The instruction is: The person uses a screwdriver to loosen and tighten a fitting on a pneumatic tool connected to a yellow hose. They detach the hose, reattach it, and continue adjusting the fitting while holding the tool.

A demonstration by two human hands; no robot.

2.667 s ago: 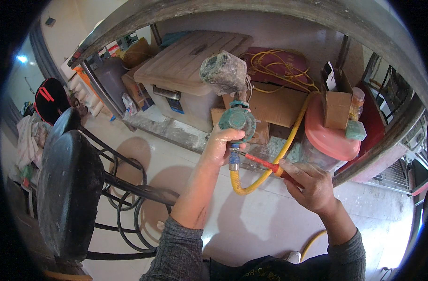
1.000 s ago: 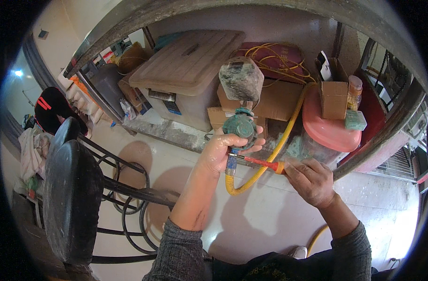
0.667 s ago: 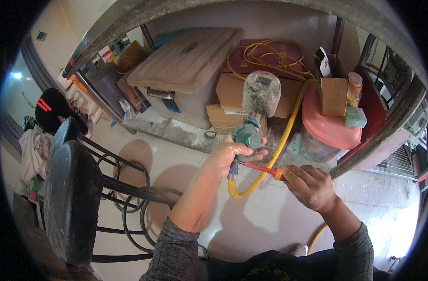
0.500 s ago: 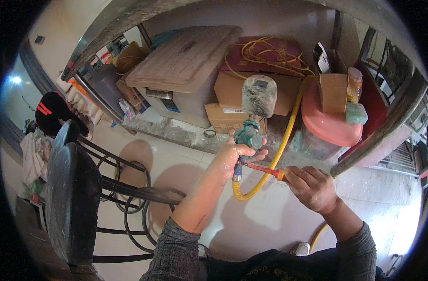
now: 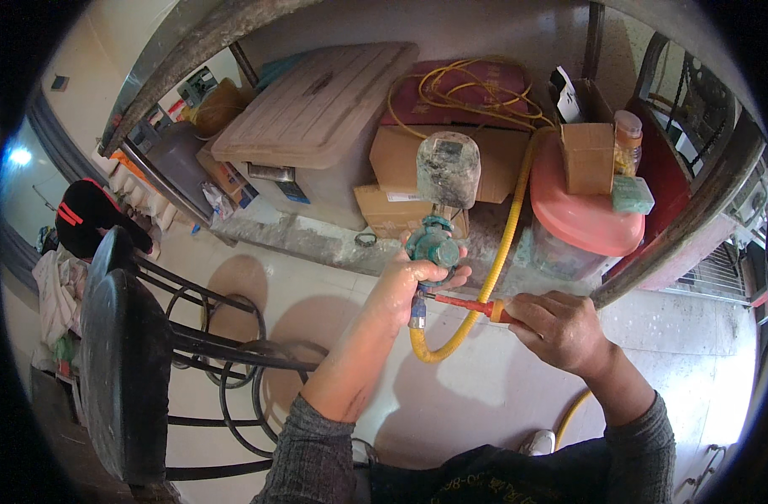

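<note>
My left hand [image 5: 403, 284] is closed around a green gas regulator [image 5: 437, 245], fingertips showing past its right side. A grimy, pale rounded block [image 5: 449, 170] sits at the regulator's upper end. From below, a yellow corrugated hose [image 5: 512, 227] joins it through a blue-and-silver fitting [image 5: 418, 309], then curves up to the right. My right hand [image 5: 556, 329] grips the handle of a screwdriver [image 5: 461, 302] with a red shaft. Its tip points left and meets the joint just below the regulator; exact contact is too small to make out.
Behind stand a lidded plastic bin [image 5: 312, 109], cardboard boxes [image 5: 451, 160] and a pink-lidded tub [image 5: 581, 210] on a low ledge [image 5: 317, 245]. A metal table edge [image 5: 695, 227] arches overhead and right. Black chairs [image 5: 128, 361] stand at left on the pale floor [image 5: 502, 403].
The whole view has shifted slightly, moving things a little left. Both hands keep their holds on the regulator and the screwdriver, with the tip still at the hose joint.
</note>
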